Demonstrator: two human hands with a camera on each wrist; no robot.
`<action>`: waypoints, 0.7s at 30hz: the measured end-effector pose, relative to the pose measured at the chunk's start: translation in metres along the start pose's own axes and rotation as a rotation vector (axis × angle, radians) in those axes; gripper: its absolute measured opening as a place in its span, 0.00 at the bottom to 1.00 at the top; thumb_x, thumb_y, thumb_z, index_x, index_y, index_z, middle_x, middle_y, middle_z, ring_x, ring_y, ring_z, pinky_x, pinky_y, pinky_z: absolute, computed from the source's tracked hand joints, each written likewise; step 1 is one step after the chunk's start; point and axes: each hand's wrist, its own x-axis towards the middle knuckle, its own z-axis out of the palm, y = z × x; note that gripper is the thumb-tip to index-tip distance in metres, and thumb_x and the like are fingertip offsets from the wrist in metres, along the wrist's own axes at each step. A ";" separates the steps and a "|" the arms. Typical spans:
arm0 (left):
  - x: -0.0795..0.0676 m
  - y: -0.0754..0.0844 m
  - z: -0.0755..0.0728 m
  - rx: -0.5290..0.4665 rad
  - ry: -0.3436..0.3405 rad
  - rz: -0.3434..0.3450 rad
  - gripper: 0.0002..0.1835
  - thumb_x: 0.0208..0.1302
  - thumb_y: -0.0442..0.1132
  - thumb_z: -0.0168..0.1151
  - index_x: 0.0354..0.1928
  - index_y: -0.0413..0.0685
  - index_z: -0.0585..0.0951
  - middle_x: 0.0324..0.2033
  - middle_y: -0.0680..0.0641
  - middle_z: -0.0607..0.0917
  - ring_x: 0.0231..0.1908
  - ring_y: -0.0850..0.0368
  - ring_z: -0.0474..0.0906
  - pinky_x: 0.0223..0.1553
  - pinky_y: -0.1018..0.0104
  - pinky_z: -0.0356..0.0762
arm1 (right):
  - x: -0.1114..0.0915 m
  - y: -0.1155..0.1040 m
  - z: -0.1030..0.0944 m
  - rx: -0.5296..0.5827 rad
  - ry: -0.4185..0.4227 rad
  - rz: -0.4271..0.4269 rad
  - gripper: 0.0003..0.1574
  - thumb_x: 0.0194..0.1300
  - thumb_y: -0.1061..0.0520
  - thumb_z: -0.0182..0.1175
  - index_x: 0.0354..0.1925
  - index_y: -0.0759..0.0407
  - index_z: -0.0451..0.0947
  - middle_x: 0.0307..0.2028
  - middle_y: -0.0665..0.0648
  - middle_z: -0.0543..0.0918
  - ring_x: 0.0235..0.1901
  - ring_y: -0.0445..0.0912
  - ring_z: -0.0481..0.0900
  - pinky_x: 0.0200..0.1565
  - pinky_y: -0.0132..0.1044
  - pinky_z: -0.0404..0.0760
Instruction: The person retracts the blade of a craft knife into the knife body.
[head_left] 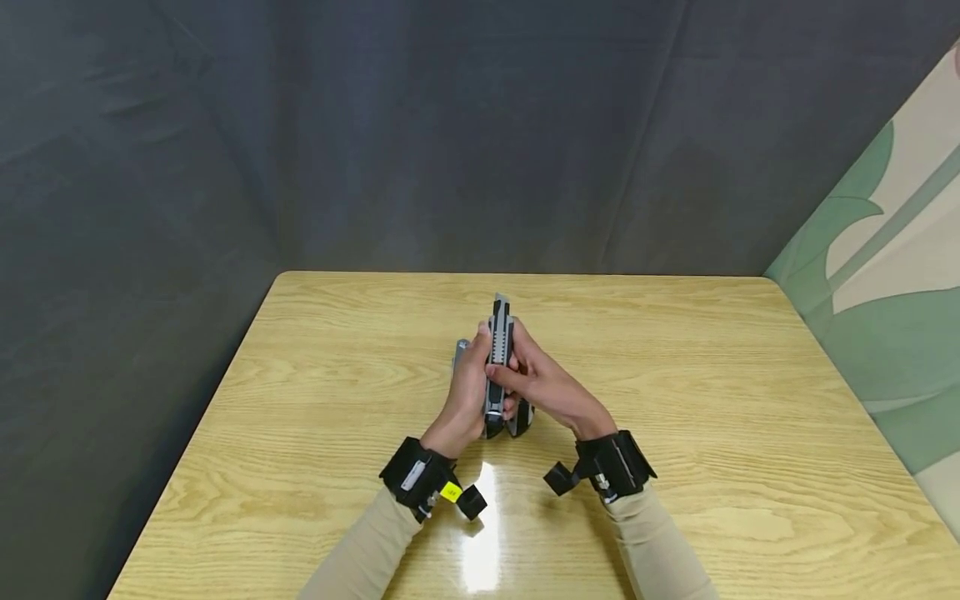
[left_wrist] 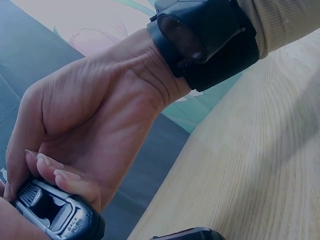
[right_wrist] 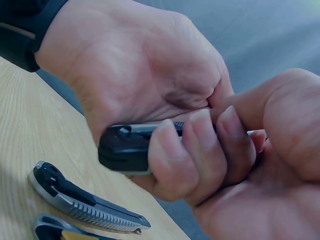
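My left hand (head_left: 467,390) grips a grey and black snap-off utility knife (head_left: 497,354), its fingers wrapped round the handle from the left. The knife points away from me, and a pale tip shows at its far end. My right hand (head_left: 546,385) holds it from the other side, with the thumb lying across its upper face and fingers along its right edge. In the left wrist view the knife's slider end (left_wrist: 65,217) lies between the hands. Two more utility knives lie on the table: a grey and black one (right_wrist: 90,205) and one with a yellow part (right_wrist: 55,231).
A light wood table (head_left: 337,375) spreads under both arms, with a bright reflection near the front. Behind it and to the left hangs a dark curtain (head_left: 465,133). Green and cream patterned cloth (head_left: 892,333) borders the right side.
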 end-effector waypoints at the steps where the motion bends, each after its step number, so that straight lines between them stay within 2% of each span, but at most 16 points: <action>1: 0.000 0.000 0.000 0.001 0.003 -0.001 0.30 0.72 0.64 0.28 0.38 0.46 0.70 0.18 0.53 0.73 0.10 0.57 0.66 0.08 0.69 0.67 | 0.001 0.000 0.000 0.002 0.001 -0.003 0.32 0.70 0.56 0.52 0.66 0.44 0.51 0.41 0.65 0.74 0.30 0.54 0.73 0.27 0.37 0.79; 7: 0.001 0.004 0.001 0.024 0.037 0.011 0.29 0.71 0.65 0.30 0.42 0.48 0.69 0.20 0.52 0.73 0.11 0.56 0.66 0.10 0.68 0.69 | 0.004 -0.001 -0.002 -0.006 0.027 -0.003 0.32 0.71 0.56 0.51 0.67 0.42 0.51 0.51 0.62 0.73 0.37 0.54 0.74 0.28 0.37 0.81; 9: 0.001 0.005 0.001 0.039 0.049 0.016 0.30 0.70 0.66 0.30 0.40 0.47 0.70 0.19 0.52 0.73 0.12 0.56 0.66 0.10 0.68 0.69 | 0.005 -0.001 -0.001 0.002 0.036 -0.002 0.32 0.71 0.57 0.50 0.67 0.42 0.51 0.51 0.62 0.73 0.36 0.55 0.74 0.26 0.37 0.80; 13: 0.002 0.007 0.000 0.076 0.080 0.033 0.33 0.70 0.66 0.29 0.36 0.45 0.71 0.17 0.52 0.73 0.12 0.55 0.67 0.11 0.67 0.70 | 0.008 -0.002 0.003 0.020 0.052 0.000 0.30 0.72 0.58 0.48 0.67 0.43 0.53 0.51 0.62 0.71 0.39 0.54 0.72 0.30 0.36 0.78; 17: 0.002 0.007 -0.001 0.080 0.091 0.058 0.33 0.70 0.66 0.29 0.34 0.43 0.71 0.18 0.51 0.73 0.12 0.55 0.67 0.11 0.68 0.70 | 0.009 -0.003 0.008 0.092 0.038 0.011 0.31 0.73 0.57 0.46 0.69 0.40 0.50 0.51 0.63 0.68 0.41 0.53 0.71 0.32 0.35 0.77; 21: 0.001 0.007 -0.002 0.058 0.078 0.069 0.33 0.70 0.66 0.30 0.33 0.43 0.71 0.19 0.50 0.73 0.11 0.55 0.66 0.10 0.69 0.70 | 0.008 -0.004 0.010 0.196 -0.016 0.001 0.35 0.73 0.59 0.45 0.70 0.38 0.45 0.55 0.64 0.65 0.47 0.53 0.68 0.42 0.35 0.77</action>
